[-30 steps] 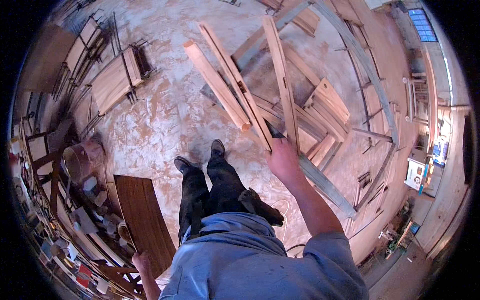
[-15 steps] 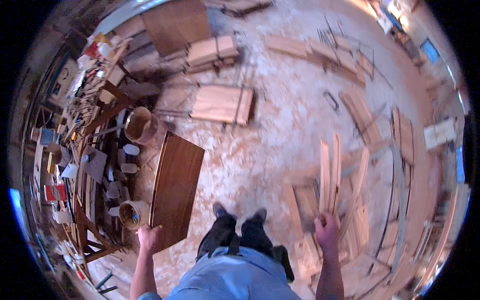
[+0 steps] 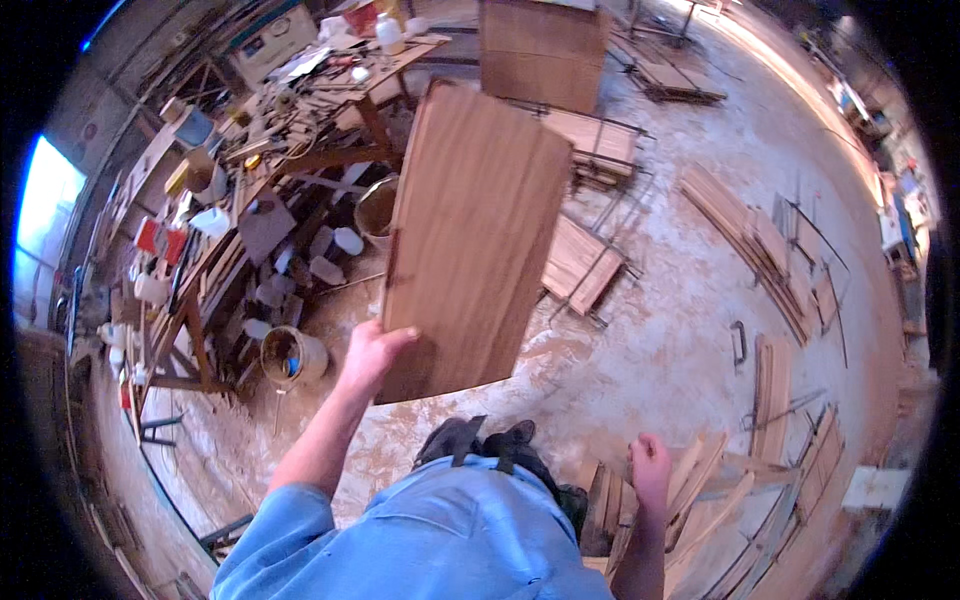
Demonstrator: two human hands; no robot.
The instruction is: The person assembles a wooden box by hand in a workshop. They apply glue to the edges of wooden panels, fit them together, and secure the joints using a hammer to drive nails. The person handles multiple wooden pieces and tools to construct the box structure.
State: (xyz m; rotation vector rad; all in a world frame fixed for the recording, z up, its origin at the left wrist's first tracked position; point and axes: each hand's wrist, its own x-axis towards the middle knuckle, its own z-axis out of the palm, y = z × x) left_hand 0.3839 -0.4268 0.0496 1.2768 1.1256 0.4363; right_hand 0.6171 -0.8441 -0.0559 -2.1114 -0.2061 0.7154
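A flat brown wooden panel (image 3: 475,240) with slanted edges is raised in front of me. My left hand (image 3: 378,355) grips its lower left edge, the thumb lying over the face and the other fingers hidden behind it. My right hand (image 3: 650,468) is on the right with its fingers curled closed, and nothing shows in it. Just beside it, several pale wooden strips (image 3: 705,475) stand up from a pile of offcuts.
At the left, a cluttered workbench (image 3: 330,160) carries tools, scraps and bottles. A bucket (image 3: 295,357) stands on the floor near it. Clamped boards (image 3: 580,262) lie beyond the panel. More boards (image 3: 745,240) and a black clamp (image 3: 738,343) lie on the floor at the right.
My view has turned left. My left hand has lifted the panel and turned its broad face toward me. The right hand now appears lower, left of the strips.
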